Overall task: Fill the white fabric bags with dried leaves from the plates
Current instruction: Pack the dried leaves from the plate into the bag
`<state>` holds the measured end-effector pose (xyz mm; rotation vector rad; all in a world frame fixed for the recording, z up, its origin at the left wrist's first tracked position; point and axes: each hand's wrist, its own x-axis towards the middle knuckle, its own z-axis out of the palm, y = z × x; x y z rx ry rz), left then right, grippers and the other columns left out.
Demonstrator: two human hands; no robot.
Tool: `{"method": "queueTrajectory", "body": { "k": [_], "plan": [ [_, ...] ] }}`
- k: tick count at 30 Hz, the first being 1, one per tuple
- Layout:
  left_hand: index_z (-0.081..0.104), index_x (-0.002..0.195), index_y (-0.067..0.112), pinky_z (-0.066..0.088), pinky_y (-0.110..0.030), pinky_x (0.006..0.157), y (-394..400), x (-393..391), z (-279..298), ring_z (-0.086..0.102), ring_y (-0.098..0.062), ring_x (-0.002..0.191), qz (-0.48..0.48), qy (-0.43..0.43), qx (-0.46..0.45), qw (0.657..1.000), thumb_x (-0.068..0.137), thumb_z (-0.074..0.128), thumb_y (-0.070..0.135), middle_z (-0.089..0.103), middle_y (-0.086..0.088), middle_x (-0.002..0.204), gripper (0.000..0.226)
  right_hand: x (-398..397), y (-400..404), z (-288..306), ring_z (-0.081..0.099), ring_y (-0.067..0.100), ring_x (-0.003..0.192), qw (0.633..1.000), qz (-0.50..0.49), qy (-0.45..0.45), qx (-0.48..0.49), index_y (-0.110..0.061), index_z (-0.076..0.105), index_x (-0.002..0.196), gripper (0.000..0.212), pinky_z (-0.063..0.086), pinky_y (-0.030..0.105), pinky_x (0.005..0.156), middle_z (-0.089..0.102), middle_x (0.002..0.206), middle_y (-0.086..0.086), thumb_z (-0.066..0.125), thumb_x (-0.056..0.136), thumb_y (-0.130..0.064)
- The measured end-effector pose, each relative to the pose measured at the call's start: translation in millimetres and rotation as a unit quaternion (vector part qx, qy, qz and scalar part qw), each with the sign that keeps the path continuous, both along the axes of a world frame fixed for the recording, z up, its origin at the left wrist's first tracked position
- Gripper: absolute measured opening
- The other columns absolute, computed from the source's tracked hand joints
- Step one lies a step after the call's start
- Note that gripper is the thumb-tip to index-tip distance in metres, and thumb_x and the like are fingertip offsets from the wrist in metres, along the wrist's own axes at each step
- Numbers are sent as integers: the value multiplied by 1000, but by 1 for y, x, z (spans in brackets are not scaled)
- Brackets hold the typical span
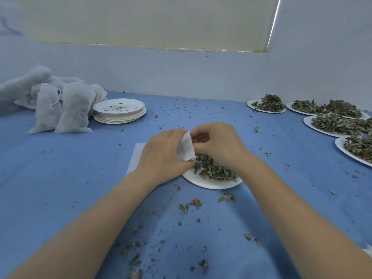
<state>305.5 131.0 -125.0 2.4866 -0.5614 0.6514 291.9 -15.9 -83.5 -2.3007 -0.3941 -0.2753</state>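
Left hand [163,156], fingers curled, gripping a small white fabric bag [186,148] by its edge, just above the left rim of the near plate [209,183]. Right hand [218,146] close beside it, fingers bent and pinched at the bag's mouth, a few dried leaves [215,170] visible between the fingertips; cannot tell how much sits inside the bag. Under both hands, the plate heaped with leaves, resting on the blue table cover [70,178]. Just left of the plate, partly hidden by the left wrist, a flat white sheet [135,158]. Scattered leaf crumbs [189,206] across the near cloth. Far left, a stack of emptied plates [120,110], and beside it filled white bags [60,107] leaning upright together. Far right, several more plates piled with leaves [334,121], close to the pale wall [181,73].
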Motion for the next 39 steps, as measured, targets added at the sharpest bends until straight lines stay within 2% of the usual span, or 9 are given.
{"method": "queueTrajectory", "body": {
  "k": [7, 11, 15, 18, 22, 29, 31, 34, 39],
  "plan": [
    [58, 110, 13, 39, -31, 77, 2, -1, 3, 56, -22, 90, -38, -4, 18, 999, 60, 59, 37, 62, 0, 98, 56, -1, 4, -1, 61, 20, 86, 989, 89, 67, -102, -13, 70, 93, 13, 47, 32, 79, 69, 92, 8, 61, 87, -21],
    [50, 121, 18, 31, -25, 73, 3, -1, 3, 54, -19, 96, -46, -4, 39, 998, 65, 68, 35, 60, 4, 108, 61, -5, -9, 8, 67, 9, 92, 984, 149, 97, -12, -23, 72, 97, 18, 52, 21, 80, 73, 93, -5, 66, 83, -13],
    [43, 128, 17, 16, -21, 62, 6, 0, 2, 52, -24, 95, -29, -24, 60, 997, 67, 70, 24, 58, 0, 112, 66, -3, -13, 7, 68, 4, 68, 989, 117, 53, 73, -31, 72, 84, 32, 55, 19, 67, 73, 80, -12, 69, 75, -1],
    [45, 129, 13, 17, -19, 65, 5, 0, 0, 53, -26, 98, -36, -27, 60, 997, 69, 71, 21, 59, -3, 114, 66, -3, -7, 3, 66, 4, 66, 994, 90, 19, 65, -32, 72, 81, 28, 50, 16, 56, 71, 76, -14, 72, 72, -5],
    [42, 130, 19, 29, -22, 75, 9, 4, 1, 52, -23, 103, -23, -6, 15, 1000, 67, 71, 26, 56, 2, 121, 70, -6, -7, 7, 65, 1, 80, 993, 97, 28, 57, -32, 72, 89, 27, 54, 16, 62, 72, 87, -8, 75, 73, -11],
    [46, 123, 21, 16, -23, 63, 15, 7, 2, 52, -24, 93, 18, -10, 73, 997, 69, 65, 23, 60, 2, 110, 57, -3, -33, 25, 62, -11, 81, 999, 26, 28, -15, -30, 75, 88, 14, 41, 0, 65, 70, 78, -20, 76, 75, -27],
    [46, 122, 21, 15, -23, 63, 17, 8, 0, 51, -22, 93, 28, -12, 75, 997, 70, 64, 23, 60, 3, 109, 55, -2, -41, 30, 62, -6, 85, 990, -35, 28, -132, -30, 74, 88, 14, 44, 6, 67, 67, 79, -22, 74, 76, -37],
    [47, 120, 21, 16, -23, 64, 19, 9, -2, 50, -21, 92, 26, -9, 69, 997, 70, 65, 24, 59, 4, 107, 53, -2, -43, 32, 53, 7, 96, 946, -66, 117, -295, -31, 66, 106, 48, 44, 27, 78, 62, 95, -14, 71, 68, -59],
    [47, 119, 20, 25, -24, 74, 22, 11, -6, 52, -22, 98, 23, 3, 63, 998, 70, 66, 28, 58, 3, 109, 53, 1, -33, 23, 45, 12, 97, 925, -30, 181, -334, -32, 47, 131, 75, 36, 27, 78, 49, 106, -10, 71, 67, -61]
  ]
}}
